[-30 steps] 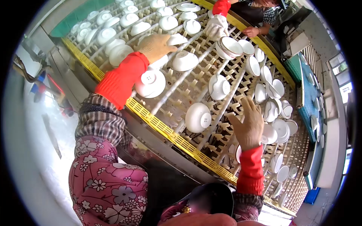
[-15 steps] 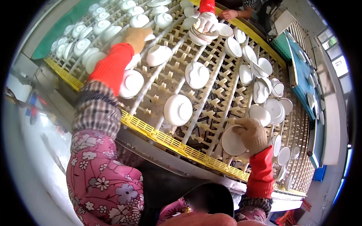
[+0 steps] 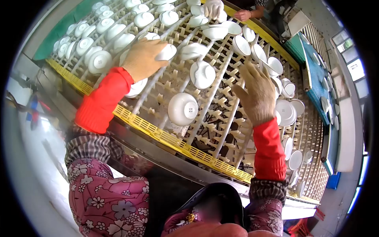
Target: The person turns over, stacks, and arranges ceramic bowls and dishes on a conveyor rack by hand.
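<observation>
Yellow and slotted, the near rail (image 3: 179, 146) edges a broad bed of pale pegs and bars (image 3: 209, 128) dotted with white bowls. Green sheeting (image 3: 65, 37) rises past the rail's left end; a blue board (image 3: 314, 81) carrying more ware stands beyond its right end. Across from the rail, a co-worker's gloved hand (image 3: 213, 8) is partly cut off by the edge of view.

The left hand (image 3: 144, 59), tan-gloved, lies inside the rail, fingertips against a small white bowl (image 3: 167, 52); the glove covers part of it, so I cannot tell whether it is gripped. The right hand (image 3: 256, 94), also tan-gloved, is inside the rail's right half, thumb wide of the fingers, palm hidden.

The small white bowl tilts, its visible oval running roughly crosswise to the rail; its mouth's direction is unclear. Nearer the rail, a rounder bowl (image 3: 183, 109) turns its marked base toward the right hand.
</observation>
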Demonstrator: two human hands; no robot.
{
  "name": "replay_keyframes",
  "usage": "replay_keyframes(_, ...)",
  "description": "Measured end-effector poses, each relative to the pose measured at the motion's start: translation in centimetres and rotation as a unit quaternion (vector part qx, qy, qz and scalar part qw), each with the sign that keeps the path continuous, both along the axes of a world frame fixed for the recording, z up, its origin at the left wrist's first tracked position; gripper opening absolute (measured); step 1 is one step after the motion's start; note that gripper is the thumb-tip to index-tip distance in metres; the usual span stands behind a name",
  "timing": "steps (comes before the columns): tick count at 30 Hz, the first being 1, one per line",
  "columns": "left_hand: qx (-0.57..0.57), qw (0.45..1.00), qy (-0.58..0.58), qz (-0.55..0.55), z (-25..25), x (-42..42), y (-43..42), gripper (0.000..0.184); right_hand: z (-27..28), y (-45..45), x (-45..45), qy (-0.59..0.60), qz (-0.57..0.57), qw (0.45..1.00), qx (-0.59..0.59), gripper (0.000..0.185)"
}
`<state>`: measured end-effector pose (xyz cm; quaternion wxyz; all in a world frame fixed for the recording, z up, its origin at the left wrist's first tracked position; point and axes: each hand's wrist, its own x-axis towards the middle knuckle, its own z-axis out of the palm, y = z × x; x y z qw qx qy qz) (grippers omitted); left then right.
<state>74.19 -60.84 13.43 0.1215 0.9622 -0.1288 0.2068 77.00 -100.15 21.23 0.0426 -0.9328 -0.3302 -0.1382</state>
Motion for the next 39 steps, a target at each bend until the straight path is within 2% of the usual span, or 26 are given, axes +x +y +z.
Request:
replay_keyframes(1,-0.036,0.998,0.058,0.000,0.5,0.2,-1.1,0.063,-1.6,-2.6,0.0,-0.028,-0.023,0.999,-0.003,0.060)
replay_keyframes(2,-0.018,0.999,0.035,-0.016,0.1,0.2,-2.0,0.064,-2.8,-5.5,0.0,-0.057,-0.050,0.997,-0.004,0.060)
replay_keyframes(3,0.001,0.999,0.012,-0.037,-0.7,0.1,-3.2,0.065,-3.0,-8.1,-0.2,0.032,-0.099,0.994,0.024,0.066)
replay_keyframes(4,0.022,0.998,-0.011,-0.059,-1.0,-0.3,-4.5,0.066,-3.6,-10.1,-1.1,0.033,-0.130,0.990,0.039,0.070)
replay_keyframes(5,0.012,0.997,0.041,-0.063,0.1,-1.2,-6.6,0.069,-3.2,-11.1,-1.3,0.105,-0.195,0.975,0.011,0.071)
replay_keyframes(6,-0.006,0.995,0.025,-0.094,-0.1,-1.5,-8.3,0.071,-2.8,-12.1,-1.4,0.179,-0.259,0.949,-0.016,0.071)
replay_keyframes(9,0.007,0.986,0.036,-0.165,0.8,-3.0,-12.8,0.071,-6.9,-17.4,-0.3,0.220,-0.231,0.931,0.178,0.063)
replay_keyframes(10,0.034,0.981,0.072,-0.176,1.6,-3.1,-14.0,0.074,-9.3,-19.2,0.3,0.230,-0.231,0.914,0.241,0.058)
replay_keyframes(11,0.031,0.984,0.067,-0.161,2.4,-3.0,-14.6,0.077,-12.0,-20.9,0.9,0.239,-0.227,0.894,0.304,0.053)
replay_keyframes(13,0.006,0.993,0.017,-0.118,1.9,-1.8,-14.3,0.081,-12.3,-21.7,1.4,0.249,-0.189,0.888,0.336,0.048)
replay_keyframes(15,-0.038,0.995,-0.060,-0.064,-1.7,2.4,-9.9,0.085,-7.3,-17.3,0.1,0.264,-0.128,0.916,0.274,0.045)
replay_keyframes(16,-0.059,0.998,0.031,0.024,-2.6,5.0,-8.8,0.089,-7.0,-16.4,0.8,0.221,-0.069,0.935,0.270,0.042)
replay_keyframes(18,-0.104,0.992,0.028,0.071,-2.8,6.5,-8.2,0.089,-6.6,-14.5,2.2,0.125,0.047,0.958,0.255,0.039)
replay_keyframes(20,-0.089,0.990,0.056,0.090,-2.7,7.5,-8.4,0.088,-3.3,-9.8,3.2,-0.079,0.133,0.973,0.174,0.052)
replay_keyframes(21,-0.065,0.991,0.079,0.089,-2.6,7.8,-8.7,0.088,-4.8,-9.2,5.9,-0.134,0.142,0.963,0.188,0.072)
replay_keyframes(24,0.010,0.985,0.156,0.073,-2.4,7.8,-8.3,0.087,-4.7,-3.8,7.9,-0.073,0.055,0.954,0.286,0.059)
replay_keyframes(27,0.026,0.980,0.178,0.084,-1.8,6.9,-7.8,0.086,-6.8,-2.6,8.1,-0.115,0.068,0.939,0.317,0.047)
replay_keyframes(30,-0.008,0.981,0.165,0.103,-1.2,4.9,-8.8,0.089,-9.3,-5.3,9.8,0.002,0.071,0.963,0.261,0.041)
replay_keyframes(31,-0.014,0.981,0.164,0.106,-2.8,5.8,-8.1,0.093,-9.2,-7.2,9.8,-0.026,0.037,0.995,0.087,0.033)
replay_keyframes(32,-0.032,0.982,0.163,0.091,-2.5,6.1,-8.1,0.094,-9.5,-9.2,10.0,-0.009,-0.014,0.999,-0.029,0.038)
replay_keyframes(33,-0.052,0.982,0.162,0.079,-2.2,6.3,-8.3,0.095,-10.2,-10.3,9.6,0.048,-0.085,0.984,0.152,0.045)
replay_keyframes(35,-0.056,0.984,0.146,0.088,-2.2,6.7,-8.9,0.090,-10.3,-12.9,9.7,0.088,-0.153,0.929,0.325,0.060)
replay_keyframes(37,-0.026,0.988,0.118,0.094,-1.2,6.7,-9.9,0.084,-7.2,-13.5,8.3,0.034,-0.167,0.939,0.297,0.072)
replay_keyframes(39,-0.003,0.997,0.054,0.061,-1.2,7.4,-10.1,0.072,-4.7,-12.7,8.1,-0.011,-0.167,0.976,0.141,0.073)
